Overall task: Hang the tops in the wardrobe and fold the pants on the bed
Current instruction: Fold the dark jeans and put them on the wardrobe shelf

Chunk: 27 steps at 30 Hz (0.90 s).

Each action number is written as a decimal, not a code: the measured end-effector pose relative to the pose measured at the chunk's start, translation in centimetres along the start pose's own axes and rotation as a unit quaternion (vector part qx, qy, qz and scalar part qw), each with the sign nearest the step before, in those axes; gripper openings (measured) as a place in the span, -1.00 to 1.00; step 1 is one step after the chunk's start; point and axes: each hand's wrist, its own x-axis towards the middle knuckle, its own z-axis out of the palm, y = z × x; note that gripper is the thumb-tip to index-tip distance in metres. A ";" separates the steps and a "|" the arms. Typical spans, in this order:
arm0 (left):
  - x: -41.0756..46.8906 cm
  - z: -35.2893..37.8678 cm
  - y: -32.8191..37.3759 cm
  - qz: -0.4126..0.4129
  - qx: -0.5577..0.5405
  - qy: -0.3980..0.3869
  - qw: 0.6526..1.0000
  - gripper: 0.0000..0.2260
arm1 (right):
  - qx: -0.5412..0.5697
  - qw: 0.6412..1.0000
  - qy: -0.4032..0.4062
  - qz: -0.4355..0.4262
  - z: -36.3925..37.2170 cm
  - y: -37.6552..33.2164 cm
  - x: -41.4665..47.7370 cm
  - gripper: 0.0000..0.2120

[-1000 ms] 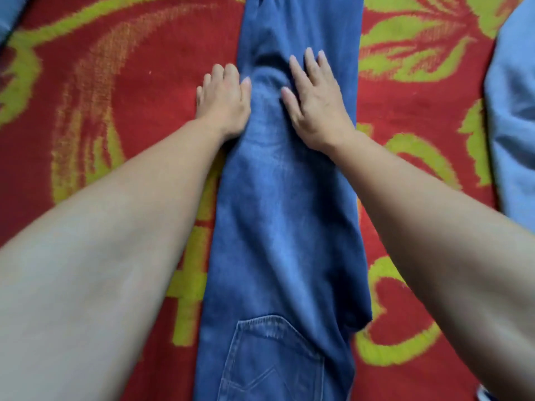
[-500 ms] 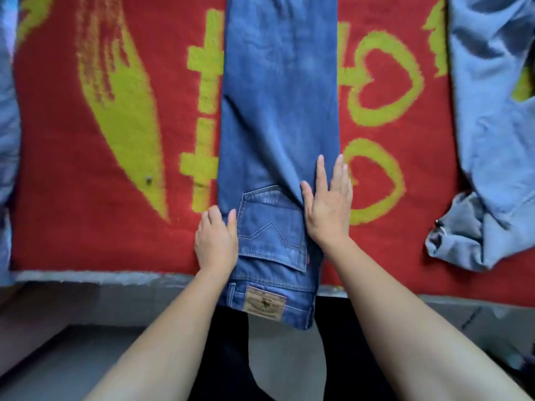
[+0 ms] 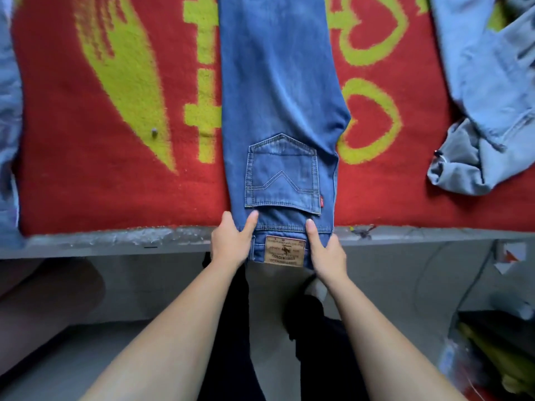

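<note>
Blue jeans (image 3: 278, 91) lie folded lengthwise down the middle of the red and yellow bed cover (image 3: 95, 180), legs running away from me. Their waistband with a tan leather patch (image 3: 285, 250) hangs over the bed's front edge. My left hand (image 3: 231, 244) grips the waistband's left corner, thumb on top of the denim. My right hand (image 3: 325, 251) grips the right corner, thumb pressed just beside the patch. The back pocket faces up.
A pale blue denim garment (image 3: 489, 111) lies bunched on the right of the bed, and another pale blue cloth (image 3: 8, 111) covers the left edge. The grey bed frame edge (image 3: 115, 241) runs across below the cover. Bags (image 3: 498, 342) sit on the floor at right.
Both hands slid down the jeans from the legs to the waistband, going from flat pressing to gripping its two corners. My view pulled back to the bed's edge.
</note>
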 end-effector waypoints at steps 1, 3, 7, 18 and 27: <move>-0.7 0.1 -0.4 -0.002 -0.031 -0.010 0.999 -0.57 | 0.023 1.000 -0.017 0.006 -0.1 0.1 -0.1 -0.33; -2.0 0.1 -1.1 -0.004 -0.071 -0.013 0.997 -0.62 | 0.061 0.997 -0.046 -0.006 -0.9 0.3 -0.3 -0.33; -5.5 -0.2 -1.0 -0.080 -0.229 -0.052 0.969 -0.56 | 0.065 0.991 -0.102 -0.051 -3.8 1.1 -2.5 -0.43; -16.2 1.2 -2.2 -0.186 -0.282 -0.127 0.932 -0.53 | 0.106 0.983 -0.152 -0.014 -8.9 8.6 -8.4 -0.41; -10.1 -2.5 4.3 -0.097 -0.404 -0.065 0.907 -0.88 | 0.244 0.956 -0.099 -0.128 -10.6 1.1 -4.8 -0.84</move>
